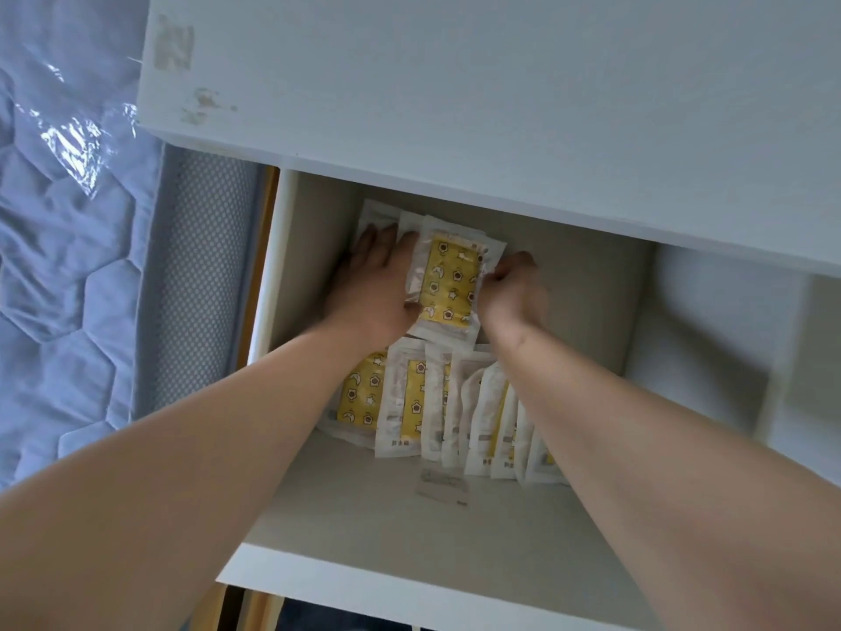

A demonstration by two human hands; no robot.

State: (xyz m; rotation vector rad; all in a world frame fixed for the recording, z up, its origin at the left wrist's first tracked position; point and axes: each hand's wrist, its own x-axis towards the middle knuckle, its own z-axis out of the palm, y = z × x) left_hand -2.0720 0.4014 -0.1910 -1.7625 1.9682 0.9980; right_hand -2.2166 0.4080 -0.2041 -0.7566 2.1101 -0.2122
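One quilted mattress [68, 266], with clear plastic film over it, fills the left side, just beside a white cabinet [500, 84] whose top has a few scuffed patches near its left corner. Below that top a drawer [364, 507] stands pulled out, its pale floor bare toward the near edge. Across the middle of the drawer a row of packets [437, 403] leans one against another, each a clear-edged sachet with a yellow panel printed with stars, moons and flowers. Both bare forearms reach over this row toward the back of the drawer. The left grip [377, 284] lies with its fingers stretched out straight against the left edge of a yellow packet [448, 280]; its thumb is hidden behind the packet, so it seems to steady rather than clasp. The right grip [512, 289] is curled and pinches the packet's right edge. The packet is held tilted between the two, above the drawer floor and just behind the row. More white sachets [387, 216] show behind the left fingertips, at the back wall. A small paper slip [443, 487] lies flat before the row, its print too blurred to read.
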